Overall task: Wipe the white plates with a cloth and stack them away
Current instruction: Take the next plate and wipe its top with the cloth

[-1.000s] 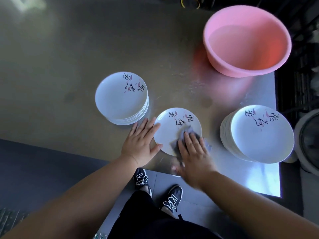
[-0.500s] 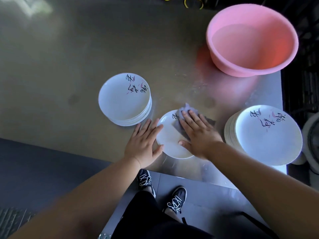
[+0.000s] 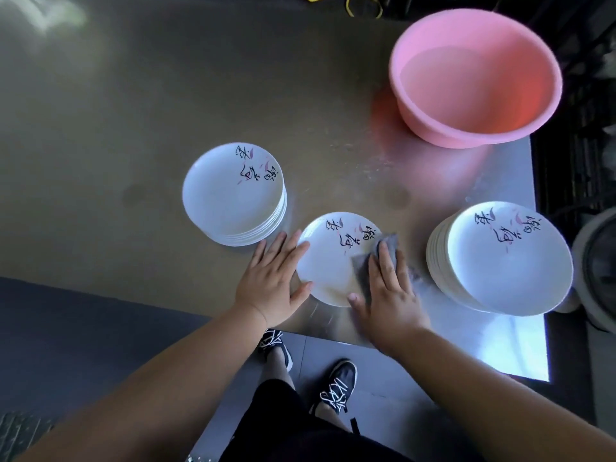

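A single white plate [image 3: 328, 261] lies flat on the table [image 3: 150, 105], near its front edge and between two stacks. The right hand [image 3: 388, 291] lies palm-down on a grey cloth [image 3: 388, 244] and presses it onto the plate's 3 o'clock side. Its grip is wide: the fingers are straight and the thumb is spread onto the bare glaze. It closes round nothing.

The left hand [image 3: 271, 281] is just as flat. Its fingertips touch the rim at 9 o'clock and seem to brace the plate against sliding.

From the right hand, the uncovered face of the plate lies toward 10 and 11 o'clock, so the next stroke probably sweeps that way. The plate is round and has no long axis to line up.

The left stack [image 3: 233, 195] sits at 10 o'clock from the plate, close to the left fingertips. The right stack [image 3: 506, 261] sits at 3 o'clock, nearer the right hand. It cannot be told which stack holds the wiped plates.

The plates are glossy and shallow, with black brush lettering and pink flecks near the far rim. The cloth looks soft and creased. The table is brushed metal, shiny and likely slippery. A smooth pink plastic basin [image 3: 476, 78] stands at 1 o'clock, well apart.
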The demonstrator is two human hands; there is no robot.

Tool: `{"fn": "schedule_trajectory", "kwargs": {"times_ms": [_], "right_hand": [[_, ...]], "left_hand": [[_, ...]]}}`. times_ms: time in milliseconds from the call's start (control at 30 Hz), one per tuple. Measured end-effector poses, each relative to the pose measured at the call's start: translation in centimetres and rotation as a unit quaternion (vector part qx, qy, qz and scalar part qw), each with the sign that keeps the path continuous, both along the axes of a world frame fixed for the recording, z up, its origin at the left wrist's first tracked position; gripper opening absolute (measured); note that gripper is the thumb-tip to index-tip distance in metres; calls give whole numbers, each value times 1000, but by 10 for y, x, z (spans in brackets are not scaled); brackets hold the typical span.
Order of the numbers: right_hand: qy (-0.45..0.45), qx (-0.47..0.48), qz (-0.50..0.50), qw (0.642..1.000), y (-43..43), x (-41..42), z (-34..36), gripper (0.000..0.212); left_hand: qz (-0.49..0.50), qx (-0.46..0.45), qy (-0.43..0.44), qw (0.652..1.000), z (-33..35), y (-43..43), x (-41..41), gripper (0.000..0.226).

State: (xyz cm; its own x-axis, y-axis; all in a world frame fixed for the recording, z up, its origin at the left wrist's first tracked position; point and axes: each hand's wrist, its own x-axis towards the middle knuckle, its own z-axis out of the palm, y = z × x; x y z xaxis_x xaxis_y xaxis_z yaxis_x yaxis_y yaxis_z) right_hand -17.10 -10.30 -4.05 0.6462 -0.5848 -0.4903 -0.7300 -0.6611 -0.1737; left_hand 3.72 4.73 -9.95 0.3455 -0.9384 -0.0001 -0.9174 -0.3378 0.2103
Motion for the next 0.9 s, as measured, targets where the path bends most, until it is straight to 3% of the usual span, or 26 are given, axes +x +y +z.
{"fn": "schedule_trajectory", "kwargs": {"times_ms": [100, 267, 467, 633, 733, 833, 900], "right_hand": [[-9, 16, -5, 1000, -2, 9, 0, 104], [-47, -14, 1, 999, -37, 35, -7, 86], [-7, 37, -39, 999, 30, 4, 3, 104], [-51, 8, -2, 999, -31, 23, -6, 81], [-53, 22, -2, 998, -3, 6, 2, 86], [-39, 74, 14, 996, 31, -19, 11, 100], [-39, 81, 27, 996, 20, -18, 16, 95]], "left_hand": [[0, -5, 1, 1000, -1, 0, 0, 74], [7, 5, 7, 1000, -3, 1, 0, 74], [14, 17, 10, 1000, -5, 0, 1, 77], [22, 14, 25, 999, -3, 0, 1, 78], [34, -29, 58, 997, -1, 2, -2, 80], [-19, -77, 41, 996, 3, 12, -4, 73], [-77, -83, 34, 993, 7, 18, 1, 56]]}}
